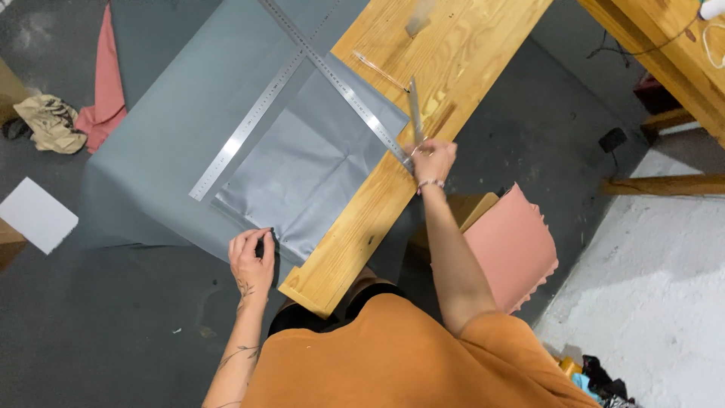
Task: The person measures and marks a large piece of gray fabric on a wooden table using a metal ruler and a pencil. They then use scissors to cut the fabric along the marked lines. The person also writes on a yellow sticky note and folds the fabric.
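Left hand [252, 258] pinches the grey sheet [302, 170] corner; right hand [432, 159] grips scissors [415, 113] at the bench [423, 128] edge. We judge the sheet light and floppy, so hold edges.

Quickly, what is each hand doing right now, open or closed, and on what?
Left hand: fingers curled, pinching the edge of the grey sheet.
Right hand: closed on the scissors, beside the ruler.

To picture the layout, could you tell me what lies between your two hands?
In the head view, grey sheet and the wooden board's edge lie between left hand and right hand.
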